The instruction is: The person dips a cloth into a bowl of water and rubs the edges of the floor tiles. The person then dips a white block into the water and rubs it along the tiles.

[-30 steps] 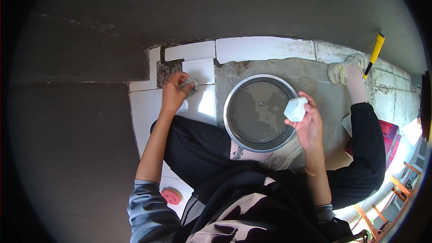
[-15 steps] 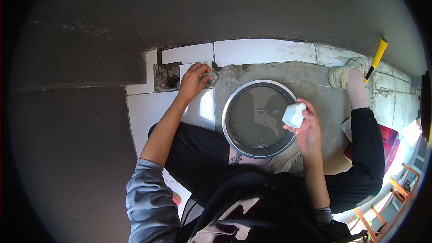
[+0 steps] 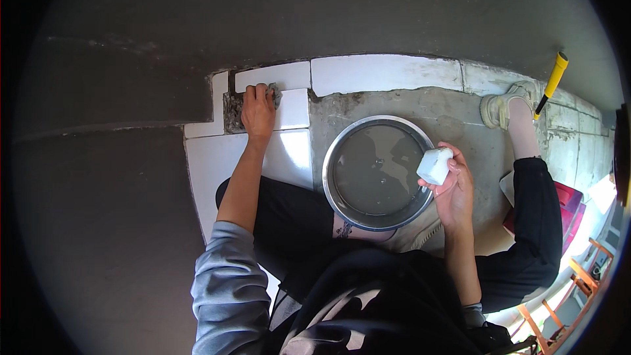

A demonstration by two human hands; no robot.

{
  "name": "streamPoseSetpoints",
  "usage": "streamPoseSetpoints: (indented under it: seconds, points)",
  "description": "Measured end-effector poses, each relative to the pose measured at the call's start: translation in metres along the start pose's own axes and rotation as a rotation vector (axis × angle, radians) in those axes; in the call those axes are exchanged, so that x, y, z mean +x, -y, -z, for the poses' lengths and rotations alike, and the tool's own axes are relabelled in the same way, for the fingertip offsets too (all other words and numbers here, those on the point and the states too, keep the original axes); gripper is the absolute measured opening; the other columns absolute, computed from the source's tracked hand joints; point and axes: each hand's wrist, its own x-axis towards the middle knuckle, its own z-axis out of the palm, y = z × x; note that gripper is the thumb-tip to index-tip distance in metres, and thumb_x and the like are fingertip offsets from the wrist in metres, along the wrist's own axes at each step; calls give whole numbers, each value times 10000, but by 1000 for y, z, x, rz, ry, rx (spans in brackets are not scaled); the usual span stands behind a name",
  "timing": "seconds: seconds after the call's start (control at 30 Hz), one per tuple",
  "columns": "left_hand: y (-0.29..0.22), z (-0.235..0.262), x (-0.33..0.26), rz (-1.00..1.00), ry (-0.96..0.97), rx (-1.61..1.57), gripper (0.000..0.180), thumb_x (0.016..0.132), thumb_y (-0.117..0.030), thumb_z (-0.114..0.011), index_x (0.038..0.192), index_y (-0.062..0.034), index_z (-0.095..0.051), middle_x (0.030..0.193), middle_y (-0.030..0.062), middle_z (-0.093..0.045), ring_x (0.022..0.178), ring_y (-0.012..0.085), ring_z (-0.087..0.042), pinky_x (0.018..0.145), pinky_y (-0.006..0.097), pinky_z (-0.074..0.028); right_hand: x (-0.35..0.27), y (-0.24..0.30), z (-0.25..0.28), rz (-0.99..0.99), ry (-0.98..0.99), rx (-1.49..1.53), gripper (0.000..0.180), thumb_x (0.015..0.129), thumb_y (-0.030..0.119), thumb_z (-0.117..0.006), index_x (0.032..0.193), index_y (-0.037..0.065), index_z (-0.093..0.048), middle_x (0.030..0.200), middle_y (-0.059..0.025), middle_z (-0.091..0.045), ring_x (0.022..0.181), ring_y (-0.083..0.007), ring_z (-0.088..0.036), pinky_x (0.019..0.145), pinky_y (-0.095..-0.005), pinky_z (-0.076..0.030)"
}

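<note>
My left hand (image 3: 258, 112) is closed at the edge of a small white tile (image 3: 293, 109), next to a rough gap (image 3: 233, 110) in the tiling. A grey lump (image 3: 275, 94), like mortar or a wet rag, shows at its fingertips. My right hand (image 3: 453, 190) grips a white block (image 3: 434, 165) with a few dark smears, over the right rim of a round metal basin (image 3: 330, 192). Murky grey water fills part of the basin.
Long white tiles (image 3: 386, 73) run along the dark wall (image 3: 328, 6). Larger white tiles (image 3: 210, 164) lie at the left. A yellow-handled tool (image 3: 553, 82) leans by my right shoe (image 3: 494, 110). A pink-red container (image 3: 570, 207) is behind my right leg.
My left hand has moved left across the small tile toward the gap, the grey lump shifting with it. My right hand, with the white block, has shifted slightly right.
</note>
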Motion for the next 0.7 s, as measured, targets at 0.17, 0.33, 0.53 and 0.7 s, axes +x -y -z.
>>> streamPoseSetpoints:
  seconds: [0.17,0.33,0.53,0.7]
  points:
    - [17,8,-4,69,11,92,144,892,-125,-619,999,-82,-533,951,131,-533,887,349,-574,744,462,-481,-4,1,1,24,19,7,406,880,213,-533,1232,11,-502,1060,-128,-613,928,-240,-653,684,-396,-588]
    - [38,31,-3,416,-158,23,155,900,-137,-618,977,-45,-520,964,135,-537,891,349,-564,783,449,-471,-9,4,-3,57,61,6,418,879,225,-560,1241,25,-501,1076,-125,-609,953,-233,-646,702,-392,-579]
    - [16,62,9,669,-432,-753,192,902,-193,-670,955,-48,-555,927,59,-613,830,183,-590,736,325,-467,-13,-10,-13,18,116,-38,530,839,83,-622,1345,59,-463,1099,-83,-600,979,-187,-611,822,-334,-533]
    - [-29,71,-5,1118,-62,-1711,122,899,-201,-665,992,-158,-598,867,-27,-641,745,77,-577,589,248,-382,-9,-39,-13,160,129,-815,711,749,5,-744,1388,72,-437,1083,-92,-609,996,-200,-609,845,-342,-495]
